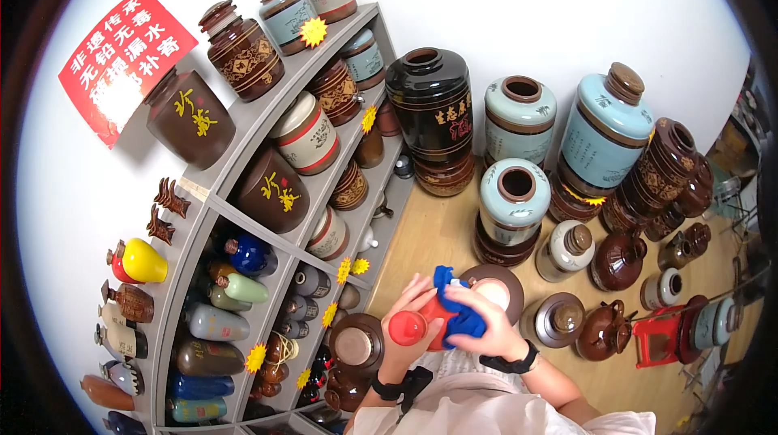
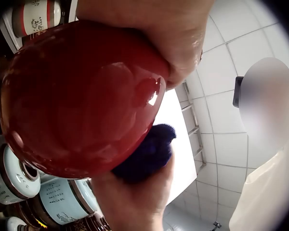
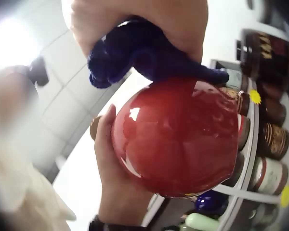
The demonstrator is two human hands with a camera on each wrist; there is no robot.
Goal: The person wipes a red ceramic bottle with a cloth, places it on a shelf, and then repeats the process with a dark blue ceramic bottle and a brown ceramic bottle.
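A glossy red rounded bottle point(image 1: 408, 327) is held up in front of the body by my left hand point(image 1: 416, 299), whose fingers and thumb curl round it. It fills much of the left wrist view as a smooth red bulge. My right hand point(image 1: 496, 330) grips a crumpled blue cloth point(image 1: 466, 323). In the right wrist view the cloth point(image 3: 139, 50) lies against the bottle's point(image 3: 178, 137) upper side, with the left hand point(image 3: 118, 178) beneath. Part of the bottle is hidden behind the hands and cloth.
A grey shelf point(image 1: 212, 201) of jars and bottles rises at the left. Large pale-blue jars point(image 1: 604, 135) and a tall black jar point(image 1: 429, 102) stand along the wall on a wooden surface point(image 1: 421, 228). Brown lidded pots point(image 1: 559, 317) sit close by the right hand. A red sign point(image 1: 121, 62) hangs upper left.
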